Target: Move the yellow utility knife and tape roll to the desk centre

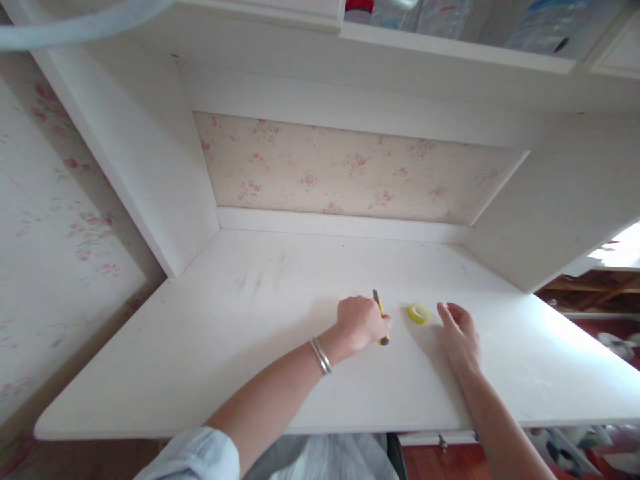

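Observation:
On the white desk top (200, 347), my left hand (361, 323), with silver bangles at the wrist, is closed around a yellow and black utility knife (379, 304). Both ends of the knife show beyond my fingers. A yellow tape roll (419, 313) lies flat between my two hands, touched by neither. Just right of the roll, my right hand (459, 329) rests with its fingers loosely curled and apart, holding nothing visible.
A white upright panel (145, 147) bounds the desk at the left and another (560, 193) at the right. Overhead runs a shelf (450, 50) with clear plastic items. A pale tube (85, 30) crosses the upper left.

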Tool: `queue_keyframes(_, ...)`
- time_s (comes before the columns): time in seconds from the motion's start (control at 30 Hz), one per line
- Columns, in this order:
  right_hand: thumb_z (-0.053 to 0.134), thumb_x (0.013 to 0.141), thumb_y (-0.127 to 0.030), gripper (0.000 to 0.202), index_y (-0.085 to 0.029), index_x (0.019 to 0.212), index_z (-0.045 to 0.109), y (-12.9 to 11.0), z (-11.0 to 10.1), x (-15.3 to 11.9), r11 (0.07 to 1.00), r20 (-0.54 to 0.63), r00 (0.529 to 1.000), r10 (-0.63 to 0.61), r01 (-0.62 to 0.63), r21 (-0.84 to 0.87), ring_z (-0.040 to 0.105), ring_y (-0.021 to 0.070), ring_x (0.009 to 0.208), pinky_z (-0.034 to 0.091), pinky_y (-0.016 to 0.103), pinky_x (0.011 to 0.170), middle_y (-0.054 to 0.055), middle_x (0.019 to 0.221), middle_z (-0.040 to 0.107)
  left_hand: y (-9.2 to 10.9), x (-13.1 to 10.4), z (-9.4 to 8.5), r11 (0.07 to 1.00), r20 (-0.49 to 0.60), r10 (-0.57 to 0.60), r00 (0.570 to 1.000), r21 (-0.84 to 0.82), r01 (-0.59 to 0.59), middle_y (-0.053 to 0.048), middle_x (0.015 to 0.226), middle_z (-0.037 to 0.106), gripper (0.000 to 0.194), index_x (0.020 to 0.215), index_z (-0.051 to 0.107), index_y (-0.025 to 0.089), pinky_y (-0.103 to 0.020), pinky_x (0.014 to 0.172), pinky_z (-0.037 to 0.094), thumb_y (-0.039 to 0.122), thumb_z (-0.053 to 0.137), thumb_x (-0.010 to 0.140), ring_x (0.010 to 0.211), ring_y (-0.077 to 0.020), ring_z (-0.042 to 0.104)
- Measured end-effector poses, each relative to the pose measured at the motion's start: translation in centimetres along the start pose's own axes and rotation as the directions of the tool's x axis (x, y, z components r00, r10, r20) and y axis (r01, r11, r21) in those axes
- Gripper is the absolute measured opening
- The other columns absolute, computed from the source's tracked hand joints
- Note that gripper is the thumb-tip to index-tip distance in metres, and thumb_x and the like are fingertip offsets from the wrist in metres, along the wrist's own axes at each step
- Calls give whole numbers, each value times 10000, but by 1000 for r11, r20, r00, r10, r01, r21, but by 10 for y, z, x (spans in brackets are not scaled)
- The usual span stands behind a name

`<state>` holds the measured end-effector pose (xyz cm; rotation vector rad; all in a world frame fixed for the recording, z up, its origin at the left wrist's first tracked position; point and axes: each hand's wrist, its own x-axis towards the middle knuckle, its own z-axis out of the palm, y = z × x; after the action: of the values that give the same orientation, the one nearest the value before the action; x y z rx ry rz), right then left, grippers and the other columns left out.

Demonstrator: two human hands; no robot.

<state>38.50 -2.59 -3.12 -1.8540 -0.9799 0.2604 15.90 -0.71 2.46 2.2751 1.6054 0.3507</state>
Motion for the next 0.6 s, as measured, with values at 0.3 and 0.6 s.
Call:
queue_keyframes(0.3,419,776,-561,513,-174,1087,552,-3,2,-1,1000,-44,999,-12,12,5,523,228,903,365,361,794,95,1016,608,57,32,33,998,103,42,994,34,-46,-157,928,663,398,974,669,140,-303,795,457,415,413,844,937,-224,609)
queue_keyframes(0.6,410,800,-517,455,-175,1054,568,-11,-1,-10,999,-98,995,-30,33,20,536,190,793,373,324,743,69,919,632,6,13,26,999,107,43,993,-18,-41,-163,881,673,698,862,682,130,-346,740,456,629,194,838,880,-268,622)
